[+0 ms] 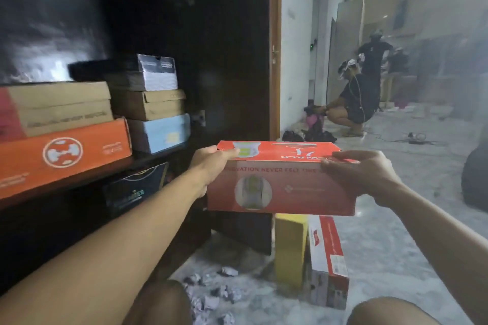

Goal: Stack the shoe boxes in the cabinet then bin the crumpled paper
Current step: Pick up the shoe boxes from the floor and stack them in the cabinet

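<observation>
Outstretched, left hand (211, 166) and right hand (361, 174) grip red box (280, 187).

The red shoe box (281, 179) you hold reads "NEVER FELT THIS" along its side and an upside-down "WALK" on its lid. Other boxes' lettering is too blurred to read.

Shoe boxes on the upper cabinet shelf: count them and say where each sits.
5. Left stack: orange box under a tan box. Right stack: light blue box, brown box, black-and-white box on top. More may hide in the dark behind.
</observation>
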{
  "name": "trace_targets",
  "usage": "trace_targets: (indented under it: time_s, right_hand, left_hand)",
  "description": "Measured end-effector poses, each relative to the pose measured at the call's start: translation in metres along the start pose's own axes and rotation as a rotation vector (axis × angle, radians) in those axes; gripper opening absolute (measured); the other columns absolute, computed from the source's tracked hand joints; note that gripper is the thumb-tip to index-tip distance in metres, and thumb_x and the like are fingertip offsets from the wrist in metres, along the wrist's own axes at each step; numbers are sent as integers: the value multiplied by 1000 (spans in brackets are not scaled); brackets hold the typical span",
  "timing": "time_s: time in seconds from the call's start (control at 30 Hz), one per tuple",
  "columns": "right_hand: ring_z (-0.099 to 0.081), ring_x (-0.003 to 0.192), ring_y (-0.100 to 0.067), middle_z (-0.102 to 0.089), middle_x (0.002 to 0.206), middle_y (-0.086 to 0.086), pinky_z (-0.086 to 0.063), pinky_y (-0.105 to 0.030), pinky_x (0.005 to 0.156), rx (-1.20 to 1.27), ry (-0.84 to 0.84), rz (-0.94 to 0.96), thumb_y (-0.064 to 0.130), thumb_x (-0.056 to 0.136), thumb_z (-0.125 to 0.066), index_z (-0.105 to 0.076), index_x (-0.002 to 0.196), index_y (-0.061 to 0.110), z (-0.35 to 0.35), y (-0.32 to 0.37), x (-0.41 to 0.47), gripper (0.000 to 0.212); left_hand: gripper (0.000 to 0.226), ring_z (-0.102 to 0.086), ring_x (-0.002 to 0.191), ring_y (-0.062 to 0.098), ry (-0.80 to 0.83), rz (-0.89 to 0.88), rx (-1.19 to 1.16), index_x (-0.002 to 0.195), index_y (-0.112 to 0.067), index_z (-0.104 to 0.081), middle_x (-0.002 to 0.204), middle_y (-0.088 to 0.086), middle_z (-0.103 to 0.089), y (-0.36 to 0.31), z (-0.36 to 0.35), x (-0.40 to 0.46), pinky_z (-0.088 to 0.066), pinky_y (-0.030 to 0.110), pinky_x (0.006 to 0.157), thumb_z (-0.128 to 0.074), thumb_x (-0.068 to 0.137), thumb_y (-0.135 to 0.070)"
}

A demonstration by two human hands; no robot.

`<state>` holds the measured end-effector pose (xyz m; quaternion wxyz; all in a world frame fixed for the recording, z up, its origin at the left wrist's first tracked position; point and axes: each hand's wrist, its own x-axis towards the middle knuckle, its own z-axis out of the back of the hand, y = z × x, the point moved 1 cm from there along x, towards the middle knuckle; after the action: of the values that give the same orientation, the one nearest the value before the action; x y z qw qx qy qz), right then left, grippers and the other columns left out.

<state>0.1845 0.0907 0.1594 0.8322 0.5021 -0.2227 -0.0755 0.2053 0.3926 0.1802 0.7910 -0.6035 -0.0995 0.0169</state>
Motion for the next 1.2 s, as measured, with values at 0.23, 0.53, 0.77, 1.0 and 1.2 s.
trace_targets:
  time_s: [0.23, 0.53, 0.77, 1.0, 1.2]
  right_hand:
    - [-68, 86, -14, -70, 108, 2, -59, -27, 68, 82, 140, 162, 58, 53, -85, -74, 111, 28, -79, 77, 17, 66]
    - [-66, 82, -10, -68, 114, 1, -56, -22, 59, 245, 274, 380, 52, 58, -83, -71, 117, 22, -135, 161, 49, 67]
    - [-65, 97, -14, -66, 117, -1, -55, -31, 88, 384, 326, 518, 40, 64, -88, -71, 117, 20, -169, 230, 58, 59]
    - [-66, 98, -14, -66, 120, -3, -53, -24, 85, 432, 432, 665, 27, 70, -87, -66, 124, 15, -224, 301, 72, 60]
    - [-65, 101, -23, -65, 122, -9, -56, -36, 89, 435, 508, 701, 17, 75, -84, -62, 130, 13, -279, 348, 87, 60]
  left_hand:
    - [41, -57, 90, 17, -277, -6, -13, 109, -18, -62, 99, 0, -59, -28, 98, 2, -47, 29, 81, -80, 75, -35]
    - [48, -50, 71, 2, -561, -218, 14, 90, -25, -48, 79, -13, -53, -72, 162, -2, -38, 15, 58, -89, 64, -23]
    - [44, -55, 80, 12, -833, -278, 12, 87, -23, -53, 85, -8, -55, -102, 212, -9, -46, 24, 70, -89, 63, -16]
    - [90, -50, 122, 27, -1196, -173, 119, 132, -21, -47, 134, 5, -51, -109, 267, 11, -45, 39, 102, -88, 54, -42]
    - [55, -44, 121, 29, -1352, -185, 257, 117, -17, -56, 133, 10, -34, -114, 296, 39, -43, 38, 103, -77, 71, -37]
